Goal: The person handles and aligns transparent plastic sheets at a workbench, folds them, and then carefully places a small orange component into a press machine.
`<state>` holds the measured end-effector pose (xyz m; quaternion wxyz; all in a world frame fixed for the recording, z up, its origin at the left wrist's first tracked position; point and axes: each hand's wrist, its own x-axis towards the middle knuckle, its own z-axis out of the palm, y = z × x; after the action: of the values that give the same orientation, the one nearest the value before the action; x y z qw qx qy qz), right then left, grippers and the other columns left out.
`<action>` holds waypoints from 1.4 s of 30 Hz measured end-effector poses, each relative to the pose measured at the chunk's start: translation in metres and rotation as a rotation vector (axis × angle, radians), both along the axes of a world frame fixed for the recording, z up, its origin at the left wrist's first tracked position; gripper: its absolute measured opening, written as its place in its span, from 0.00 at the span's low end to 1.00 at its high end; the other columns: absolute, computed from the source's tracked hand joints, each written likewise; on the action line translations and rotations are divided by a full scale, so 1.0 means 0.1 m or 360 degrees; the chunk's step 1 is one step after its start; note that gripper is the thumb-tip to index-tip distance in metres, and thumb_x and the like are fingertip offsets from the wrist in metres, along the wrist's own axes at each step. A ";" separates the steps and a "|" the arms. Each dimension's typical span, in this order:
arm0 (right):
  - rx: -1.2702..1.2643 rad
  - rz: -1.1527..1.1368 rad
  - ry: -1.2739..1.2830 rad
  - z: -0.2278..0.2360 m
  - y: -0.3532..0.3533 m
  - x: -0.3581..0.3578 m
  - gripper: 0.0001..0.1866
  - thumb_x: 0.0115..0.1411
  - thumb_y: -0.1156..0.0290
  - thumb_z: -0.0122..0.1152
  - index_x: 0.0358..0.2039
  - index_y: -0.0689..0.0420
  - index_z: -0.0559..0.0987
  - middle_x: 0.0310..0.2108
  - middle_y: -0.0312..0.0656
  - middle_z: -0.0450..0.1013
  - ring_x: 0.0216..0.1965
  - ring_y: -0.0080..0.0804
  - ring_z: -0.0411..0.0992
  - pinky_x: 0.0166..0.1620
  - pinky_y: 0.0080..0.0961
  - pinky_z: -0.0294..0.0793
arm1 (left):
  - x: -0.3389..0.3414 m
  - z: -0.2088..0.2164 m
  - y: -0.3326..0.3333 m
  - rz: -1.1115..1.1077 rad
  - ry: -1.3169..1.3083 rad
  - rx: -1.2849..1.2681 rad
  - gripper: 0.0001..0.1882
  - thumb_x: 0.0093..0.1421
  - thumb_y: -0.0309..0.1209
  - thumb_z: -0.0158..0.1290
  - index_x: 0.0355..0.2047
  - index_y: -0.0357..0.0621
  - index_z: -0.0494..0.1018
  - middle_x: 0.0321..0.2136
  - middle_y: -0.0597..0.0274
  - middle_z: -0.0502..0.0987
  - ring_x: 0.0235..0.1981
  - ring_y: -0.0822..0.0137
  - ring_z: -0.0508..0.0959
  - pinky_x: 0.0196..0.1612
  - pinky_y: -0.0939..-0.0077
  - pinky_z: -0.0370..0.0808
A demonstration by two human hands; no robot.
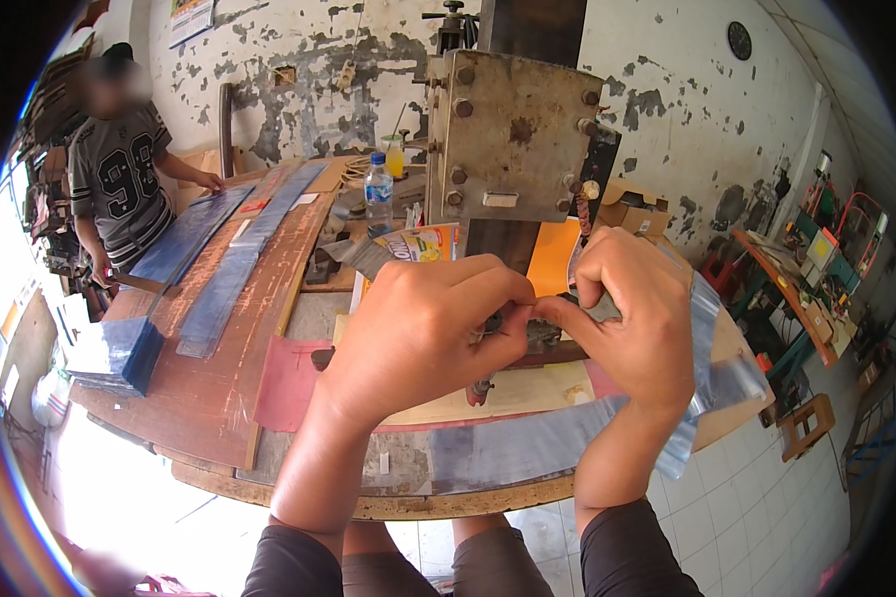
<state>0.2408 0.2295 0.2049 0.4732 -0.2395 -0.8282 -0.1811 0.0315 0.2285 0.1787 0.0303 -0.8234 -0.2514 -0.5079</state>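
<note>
My left hand (423,328) and my right hand (632,313) are raised over the work table, fingertips meeting in a pinch. Whatever they hold between them is too small or hidden to make out. Just behind stands a heavy metal press (513,134) with a worn, bolted plate. Below my hands lie a pale yellow sheet (428,406) and a reddish sheet (287,383). A clear bluish plastic strip (518,446) runs along the table's near side, passing under my right wrist. An orange sheet (551,261) stands behind my right hand's fingers.
At the left, a co-worker (119,159) stands by a brown board (239,328) bearing long clear plastic strips (231,274). A stack of plastic sheets (119,356) sits at its corner. Behind are a water bottle (378,194) and a yellow drink (395,159). A wooden stool (808,426) is at right.
</note>
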 end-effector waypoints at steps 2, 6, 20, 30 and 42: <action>0.0008 -0.0043 -0.0055 -0.01 -0.01 -0.01 0.21 0.40 0.74 0.78 0.25 0.55 0.68 0.20 0.38 0.64 0.24 0.40 0.68 0.28 0.35 0.64 | 0.03 -0.01 0.00 0.0094 0.0083 0.0110 0.08 0.48 0.22 0.65 0.30 0.43 0.80 0.22 0.65 0.79 0.22 0.67 0.80 0.24 0.74 0.74; -0.0068 -0.0181 -0.0198 0.00 -0.06 -0.05 0.20 0.41 0.76 0.74 0.27 0.55 0.68 0.22 0.38 0.65 0.28 0.41 0.70 0.31 0.37 0.67 | 0.04 0.00 -0.06 0.0332 0.0348 0.0264 0.09 0.45 0.26 0.65 0.28 0.45 0.78 0.22 0.65 0.77 0.21 0.62 0.79 0.25 0.69 0.74; 0.0054 -0.0023 -0.0196 0.00 -0.04 -0.07 0.17 0.45 0.75 0.74 0.26 0.56 0.69 0.23 0.40 0.66 0.27 0.42 0.70 0.31 0.36 0.67 | 0.01 -0.04 0.08 0.0020 -0.0089 -0.0128 0.07 0.46 0.23 0.60 0.27 0.41 0.74 0.20 0.66 0.76 0.18 0.71 0.73 0.24 0.74 0.70; -0.0155 0.0538 0.0516 -0.04 0.10 -0.16 0.16 0.50 0.81 0.77 0.28 0.56 0.73 0.27 0.35 0.73 0.28 0.23 0.70 0.29 0.21 0.66 | -0.18 0.07 0.00 -0.0141 -0.0298 -0.0266 0.04 0.53 0.23 0.60 0.29 0.38 0.75 0.19 0.65 0.74 0.19 0.75 0.72 0.24 0.79 0.69; -0.0335 0.0801 0.0662 -0.08 0.09 -0.13 0.17 0.49 0.87 0.75 0.26 0.56 0.72 0.29 0.41 0.76 0.31 0.24 0.75 0.34 0.21 0.73 | -0.03 0.09 0.02 -0.0309 -0.0329 -0.0156 0.10 0.53 0.24 0.68 0.36 0.42 0.81 0.32 0.65 0.82 0.26 0.78 0.77 0.24 0.85 0.67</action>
<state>0.2277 0.2383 0.1973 0.6345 -0.1070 -0.7612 0.0806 0.0284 0.2301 0.1878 -0.0852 -0.7877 -0.1970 -0.5775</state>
